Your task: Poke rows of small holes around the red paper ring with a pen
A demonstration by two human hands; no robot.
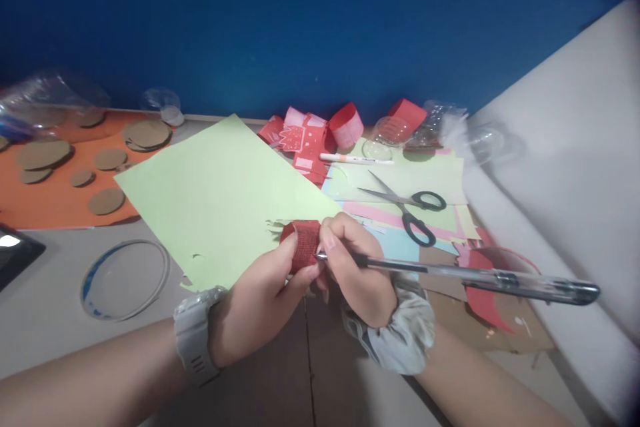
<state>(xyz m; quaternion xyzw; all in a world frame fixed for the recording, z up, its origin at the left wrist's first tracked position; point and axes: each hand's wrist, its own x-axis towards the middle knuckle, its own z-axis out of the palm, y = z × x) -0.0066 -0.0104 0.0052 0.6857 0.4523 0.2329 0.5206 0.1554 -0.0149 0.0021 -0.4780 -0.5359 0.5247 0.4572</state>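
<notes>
My left hand (pixel 265 300) is closed around a small red paper roll (pixel 305 243) with dark lines drawn over its side. In my right hand (pixel 363 273) is a clear-barrelled pen (pixel 460 273), its tip at the lower right edge of the roll and its back end pointing right. The right fingers also come up against the roll. Just beyond both hands lies a large light green paper sheet (pixel 225 193), with cut scraps near its lower edges. Open scissors (pixel 405 203) rest on stacked coloured papers (pixel 385 217) to the right.
Cardboard discs (pixel 110 160) lie on an orange sheet (pixel 20 197) at left, near a tape ring (pixel 125 280). Red paper pieces (pixel 313 140), a white marker (pixel 355 159) and clear plastic cups (pixel 390 133) sit at the back. A blue wall (pixel 320 27) stands behind, a white one at right.
</notes>
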